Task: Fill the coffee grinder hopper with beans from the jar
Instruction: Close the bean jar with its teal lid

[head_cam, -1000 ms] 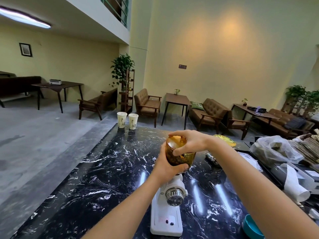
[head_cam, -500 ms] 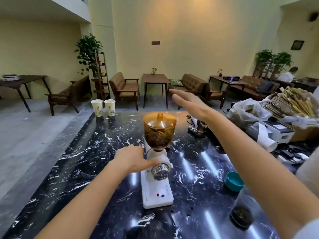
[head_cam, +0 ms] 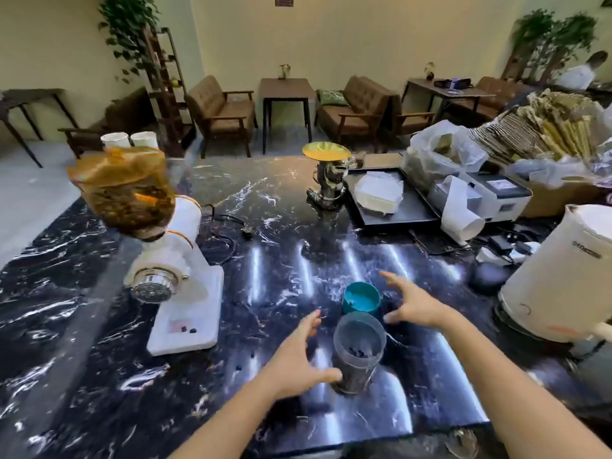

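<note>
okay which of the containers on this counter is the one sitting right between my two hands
The clear plastic jar with a few beans at the bottom, flanked by your left hand and right hand. The amber grinder hopper and the white kettle stand well off to either side.

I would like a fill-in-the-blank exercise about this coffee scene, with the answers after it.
1. The jar stands open, its ____ lid lying just behind it.
2. The left hand and the right hand are both ____.
3. The hopper on the white grinder is tinted ____.
4. The countertop is black ____.

Answers: teal; open; amber; marble
</note>
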Available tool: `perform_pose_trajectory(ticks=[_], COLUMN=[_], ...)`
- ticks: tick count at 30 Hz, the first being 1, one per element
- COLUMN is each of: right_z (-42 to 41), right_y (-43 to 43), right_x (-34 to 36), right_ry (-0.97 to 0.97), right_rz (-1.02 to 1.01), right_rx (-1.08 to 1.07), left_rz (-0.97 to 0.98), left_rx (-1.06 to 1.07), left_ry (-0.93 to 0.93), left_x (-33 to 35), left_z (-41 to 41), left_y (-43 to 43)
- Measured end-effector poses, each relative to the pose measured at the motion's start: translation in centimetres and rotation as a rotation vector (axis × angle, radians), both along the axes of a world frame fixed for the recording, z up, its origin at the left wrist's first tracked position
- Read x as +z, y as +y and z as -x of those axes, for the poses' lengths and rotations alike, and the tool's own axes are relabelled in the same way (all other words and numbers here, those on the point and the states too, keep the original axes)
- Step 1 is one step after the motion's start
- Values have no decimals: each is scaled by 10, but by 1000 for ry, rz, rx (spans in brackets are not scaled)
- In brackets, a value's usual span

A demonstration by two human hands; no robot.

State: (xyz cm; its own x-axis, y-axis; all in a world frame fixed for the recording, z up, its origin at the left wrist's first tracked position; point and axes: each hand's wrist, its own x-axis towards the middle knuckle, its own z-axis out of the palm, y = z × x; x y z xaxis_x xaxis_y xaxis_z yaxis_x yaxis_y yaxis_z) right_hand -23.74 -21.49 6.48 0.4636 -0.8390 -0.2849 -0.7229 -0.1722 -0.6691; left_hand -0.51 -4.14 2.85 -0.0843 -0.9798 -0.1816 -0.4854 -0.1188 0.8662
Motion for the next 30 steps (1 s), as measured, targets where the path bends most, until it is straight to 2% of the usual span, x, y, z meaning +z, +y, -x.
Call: perform_pose_trajectory(ticks=[4, 9, 11, 14, 16, 21, 24, 27, 30], right_z=[2, -17, -19, -14, -8, 6, -1, -12, -25], right_y=[-11, -5, -1, 4, 10, 28, 38, 50, 66], right_x=[-37, -59, -62, -53, -35, 31, 64, 75, 79], right_ry=[-44, -39, -111, -332, -439, -418, -451, -443, -483], right_rz=[63, 198, 224, 172, 172, 110, 80, 131, 140], right_rx=[159, 103, 30, -93, -96, 214, 357, 432, 395], left_rz=[15, 52, 58, 83, 110, 197, 183, 165, 205], left_rx=[107, 258, 323, 387, 430, 412, 382, 369, 363], left_ry=[23, 44, 71, 82, 48, -92, -178, -240, -280], left_x=[-14, -13, -12, -7, -1, 22, 33, 43, 51], left_z=[49, 81, 87, 86, 78, 53, 44, 42, 45], left_y=[-14, -14, -13, -10, -7, -1, -1, -4, -4])
